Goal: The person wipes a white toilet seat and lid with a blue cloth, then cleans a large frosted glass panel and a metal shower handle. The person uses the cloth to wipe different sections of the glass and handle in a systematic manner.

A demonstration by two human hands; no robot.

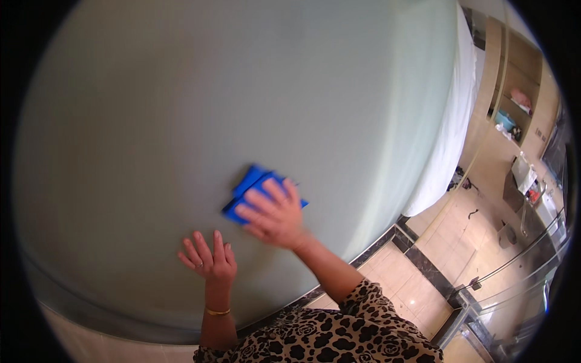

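A folded blue cloth [249,180] lies pressed against a large frosted, grey-green glass panel [200,109]. Over the cloth, my right hand [275,212] is spread flat, pinning it to the panel; the hand is slightly blurred. Lower and to the left, my left hand [209,257] is up near the panel with its fingers apart and nothing in it. I cannot tell whether its fingertips touch the glass. A ring and a gold bangle [218,312] are on that hand and wrist.
A white curtain [448,133] hangs along the panel's right edge. A dark stone border [375,247] runs at its foot. Farther right are a tiled floor [445,242], wall shelves holding a blue basin [504,119], a sink [548,209], and a glass door with metal fittings [475,283].
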